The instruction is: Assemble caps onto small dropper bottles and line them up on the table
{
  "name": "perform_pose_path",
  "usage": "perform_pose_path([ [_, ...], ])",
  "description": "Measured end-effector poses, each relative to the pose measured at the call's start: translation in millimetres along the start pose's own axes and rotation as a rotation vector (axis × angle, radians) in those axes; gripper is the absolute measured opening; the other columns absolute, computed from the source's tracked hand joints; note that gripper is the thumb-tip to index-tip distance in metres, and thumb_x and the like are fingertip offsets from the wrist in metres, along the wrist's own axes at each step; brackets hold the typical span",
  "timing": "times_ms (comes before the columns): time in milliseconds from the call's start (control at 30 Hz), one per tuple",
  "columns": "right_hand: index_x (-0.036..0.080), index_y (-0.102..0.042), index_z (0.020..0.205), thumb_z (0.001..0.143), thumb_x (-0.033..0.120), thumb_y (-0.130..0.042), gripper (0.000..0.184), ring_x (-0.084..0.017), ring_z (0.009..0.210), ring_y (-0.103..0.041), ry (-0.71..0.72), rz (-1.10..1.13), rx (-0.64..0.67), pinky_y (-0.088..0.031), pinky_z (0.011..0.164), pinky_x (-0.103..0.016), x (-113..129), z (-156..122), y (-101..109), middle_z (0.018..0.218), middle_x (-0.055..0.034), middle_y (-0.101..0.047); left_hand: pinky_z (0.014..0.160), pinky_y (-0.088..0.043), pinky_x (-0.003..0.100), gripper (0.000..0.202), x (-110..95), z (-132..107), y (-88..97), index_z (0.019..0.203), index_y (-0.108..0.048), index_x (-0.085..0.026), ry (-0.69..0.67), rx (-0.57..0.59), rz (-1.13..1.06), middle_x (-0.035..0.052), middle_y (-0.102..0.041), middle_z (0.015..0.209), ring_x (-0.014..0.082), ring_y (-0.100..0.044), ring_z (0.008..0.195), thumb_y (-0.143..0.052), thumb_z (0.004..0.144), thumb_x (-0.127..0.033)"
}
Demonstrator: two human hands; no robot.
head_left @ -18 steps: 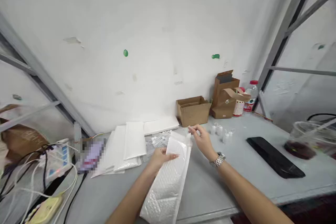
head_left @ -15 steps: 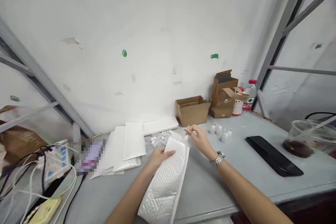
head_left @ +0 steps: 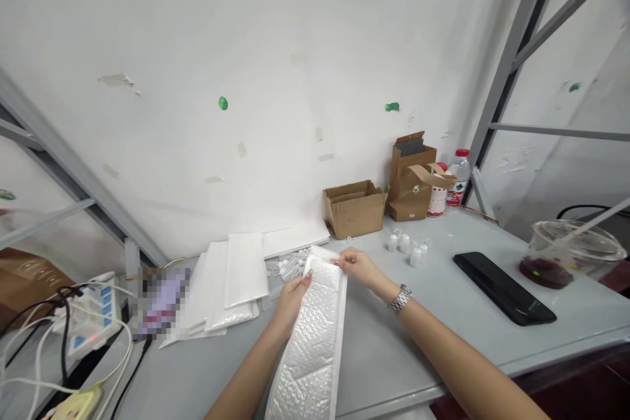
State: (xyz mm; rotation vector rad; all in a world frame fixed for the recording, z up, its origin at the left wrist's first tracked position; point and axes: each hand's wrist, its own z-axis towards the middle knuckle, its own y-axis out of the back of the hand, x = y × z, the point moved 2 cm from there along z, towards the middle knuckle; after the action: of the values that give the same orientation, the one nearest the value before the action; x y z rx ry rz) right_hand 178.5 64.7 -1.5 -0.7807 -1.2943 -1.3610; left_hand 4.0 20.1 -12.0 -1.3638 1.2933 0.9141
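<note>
Seen from the head camera, the right hand has just moved from beyond the upper end of the padded mailer onto it; the fingertips now pinch its top right corner. The left hand grasps the left edge, thumb in front, so I'd judge both hands steady that end. The mailer slants down past the near edge of the grey table. Behind, the brown paper bag bears small pale print and the red-capped bottle a red label; I can read neither.
</note>
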Motion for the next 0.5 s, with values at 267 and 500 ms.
perform_pose_path([
  [267,0.021,-0.064,0.095,0.085,0.035,-0.042,0.028,-0.020,0.084,-0.050,0.167,-0.451,-0.238,-0.035,0.074,-0.032,10,5,52,0.092,-0.0069,-0.059,0.054,-0.037,0.023,0.041,-1,-3,-1.1,0.064,-0.060,-0.013,0.084,-0.058,-0.102,-0.0007,-0.060,0.055,0.0117,-0.052,0.051,-0.070,0.054,-0.052],
  [500,0.017,-0.068,0.084,0.084,0.027,-0.043,0.026,-0.026,0.084,-0.042,0.009,-1.174,-0.771,-0.021,0.071,-0.039,-11,3,112,0.085,-0.0118,-0.060,0.059,-0.045,0.025,0.034,-2,-2,-0.5,0.072,-0.065,-0.013,0.201,-0.063,-0.152,0.0040,-0.067,0.062,0.0173,-0.061,0.060,-0.074,0.055,-0.041],
])
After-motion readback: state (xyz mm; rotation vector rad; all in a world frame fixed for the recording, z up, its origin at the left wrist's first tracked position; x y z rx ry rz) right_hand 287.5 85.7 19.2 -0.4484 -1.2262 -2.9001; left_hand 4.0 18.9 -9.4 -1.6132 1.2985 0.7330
